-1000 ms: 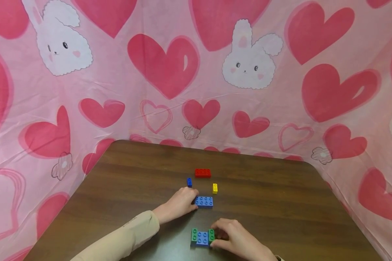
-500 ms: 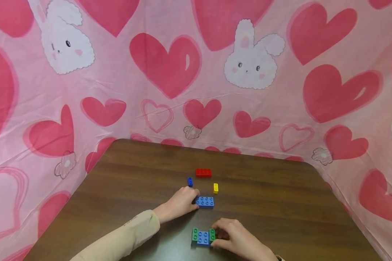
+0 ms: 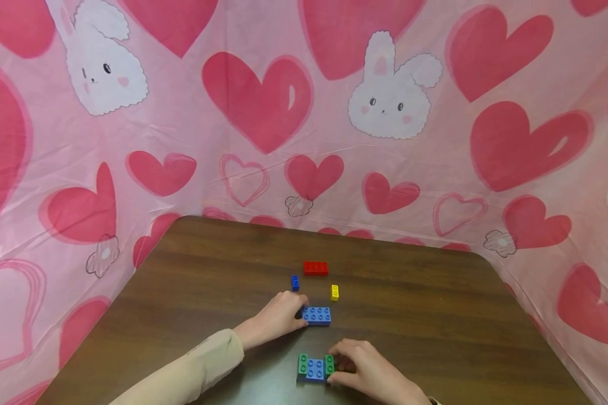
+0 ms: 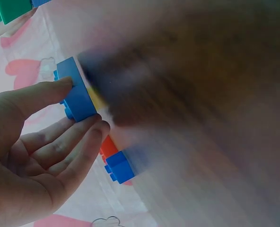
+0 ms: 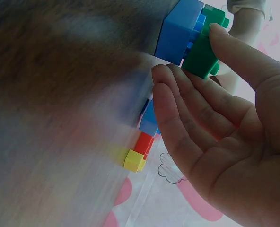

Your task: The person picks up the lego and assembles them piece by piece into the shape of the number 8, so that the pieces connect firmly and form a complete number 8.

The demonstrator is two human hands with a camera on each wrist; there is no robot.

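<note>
My left hand [image 3: 278, 318] pinches the left end of a light blue brick [image 3: 318, 316] lying on the table; in the left wrist view the thumb is on one side of that brick [image 4: 78, 92] and fingertips are at its end. Nearer the front edge, my right hand [image 3: 370, 368] holds the right end of a stack: a blue brick [image 3: 314, 369] with a green brick [image 3: 303, 364] at its left and another green one [image 3: 329, 365] at its right. The right wrist view has the thumb against the green brick [image 5: 204, 52], fingertips by the blue brick [image 5: 180, 33] below it.
Beyond the left hand stand a small dark blue brick [image 3: 295, 283], a red brick [image 3: 316, 268] and a small yellow brick [image 3: 335, 292] on the brown wooden table [image 3: 208, 264]. A pink heart-patterned cloth [image 3: 329, 129] hangs behind the table.
The left hand and the light blue brick it pinches have shifted very slightly toward the front edge. The right hand and the green-and-blue stack stay as they were.
</note>
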